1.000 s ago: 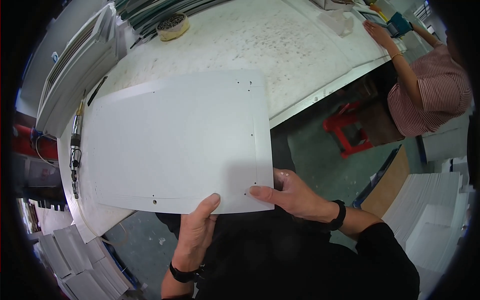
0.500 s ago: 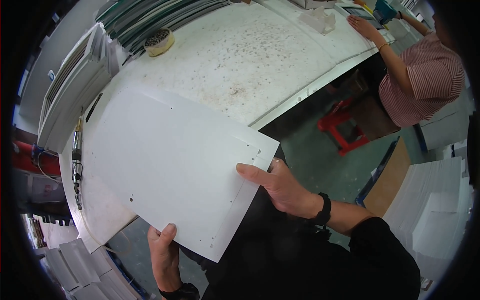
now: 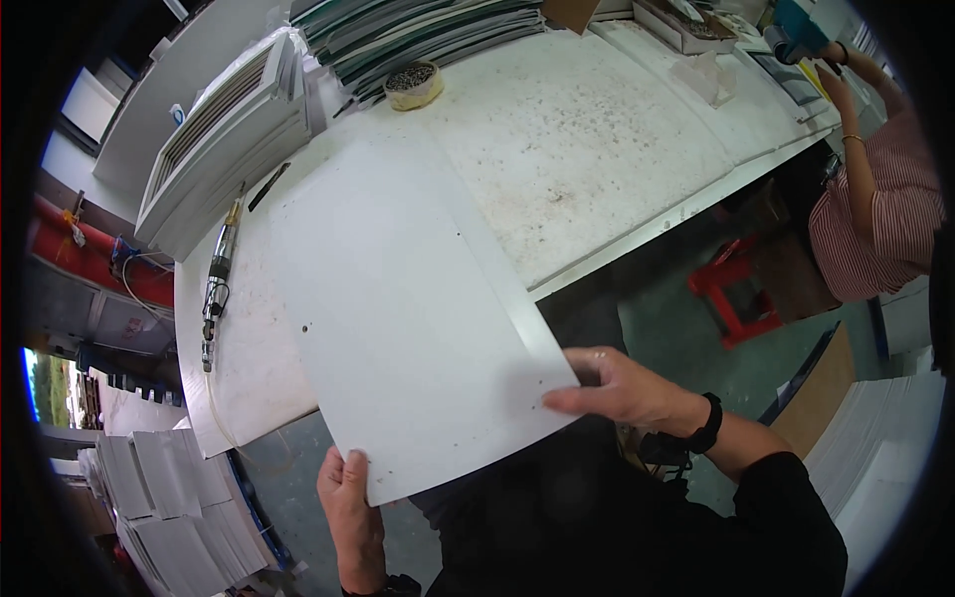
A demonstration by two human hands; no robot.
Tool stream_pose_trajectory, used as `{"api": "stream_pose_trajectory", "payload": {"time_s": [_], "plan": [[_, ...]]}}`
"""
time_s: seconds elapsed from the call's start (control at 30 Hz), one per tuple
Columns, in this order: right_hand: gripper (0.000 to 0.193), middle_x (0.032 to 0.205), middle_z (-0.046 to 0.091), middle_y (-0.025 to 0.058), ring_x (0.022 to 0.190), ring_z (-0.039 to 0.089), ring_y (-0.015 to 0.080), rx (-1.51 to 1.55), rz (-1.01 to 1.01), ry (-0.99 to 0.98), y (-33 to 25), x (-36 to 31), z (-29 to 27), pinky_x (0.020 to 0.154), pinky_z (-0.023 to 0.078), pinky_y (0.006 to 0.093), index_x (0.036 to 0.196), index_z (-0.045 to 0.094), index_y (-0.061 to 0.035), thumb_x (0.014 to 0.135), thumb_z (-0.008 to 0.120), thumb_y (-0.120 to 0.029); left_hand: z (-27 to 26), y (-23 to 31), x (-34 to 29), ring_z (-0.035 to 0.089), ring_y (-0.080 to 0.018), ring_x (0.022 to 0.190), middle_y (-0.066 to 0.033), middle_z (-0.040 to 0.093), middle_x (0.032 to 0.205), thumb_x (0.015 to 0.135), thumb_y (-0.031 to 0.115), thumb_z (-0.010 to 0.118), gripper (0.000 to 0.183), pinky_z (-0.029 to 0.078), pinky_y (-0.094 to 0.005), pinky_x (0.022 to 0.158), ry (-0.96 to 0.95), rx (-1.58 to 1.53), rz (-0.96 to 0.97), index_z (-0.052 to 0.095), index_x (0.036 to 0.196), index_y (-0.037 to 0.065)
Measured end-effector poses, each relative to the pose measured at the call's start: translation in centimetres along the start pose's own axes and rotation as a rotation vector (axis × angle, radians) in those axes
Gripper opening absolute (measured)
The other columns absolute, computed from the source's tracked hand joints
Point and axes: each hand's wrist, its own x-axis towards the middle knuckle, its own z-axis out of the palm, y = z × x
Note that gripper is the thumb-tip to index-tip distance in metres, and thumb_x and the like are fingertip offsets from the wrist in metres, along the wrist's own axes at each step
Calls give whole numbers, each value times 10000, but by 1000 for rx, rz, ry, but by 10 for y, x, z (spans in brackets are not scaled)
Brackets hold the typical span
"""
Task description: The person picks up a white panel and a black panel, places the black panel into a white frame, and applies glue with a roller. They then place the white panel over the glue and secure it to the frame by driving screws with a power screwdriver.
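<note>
A large white flat panel [image 3: 418, 318], dotted with small holes, rests partly on the workbench, and its near end juts out over the front edge. At the panel's near left corner, my left hand [image 3: 348, 507] is closed on it with the thumb on top. Around the near right corner my right hand [image 3: 637, 393] grips the panel too, thumb lying on the upper face and fingers partly hidden at the edge. To the left of the panel lies a slim metal air screwdriver [image 3: 219, 279] with a hose. A thin black strip [image 3: 269, 187] is just beyond it.
On the white workbench [image 3: 587, 179] stand a tub of small metal parts [image 3: 413, 86], stacked dark green panels [image 3: 418, 40] and white frames [image 3: 224, 139]. At right, a co-worker in a striped shirt [image 3: 875, 219] works near a red stool [image 3: 736, 298]. White stacks flank me on both sides.
The panel has turned clockwise, and my left hand now holds nearer its corner. My view has shifted left. The co-worker's hand has come off the flat framed piece.
</note>
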Motion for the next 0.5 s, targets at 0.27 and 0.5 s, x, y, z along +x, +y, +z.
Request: {"api": "stream_pose_trajectory", "payload": {"time_s": [0.27, 0.5], "plan": [[603, 1135, 709, 156, 936, 689, 166, 34, -35, -94, -2, 55, 20, 809, 579, 292, 1371, 568, 74, 1018, 670, -404, 9, -12, -2, 691, -170, 990, -104, 663, 1205, 1067, 372, 584, 512, 603, -278, 746, 362, -286, 240, 498, 1405, -2], [494, 1089, 707, 136, 943, 701, 163, 39, 52, -232, 16, 47, 48, 827, 599, 294, 1238, 644, 43, 1016, 678, -398, -11, 5, 23, 697, -190, 1023, -129, 663, 1241, 1089, 330, 541, 475, 583, -318, 853, 296, -225, 333, 505, 1399, -27]]}}
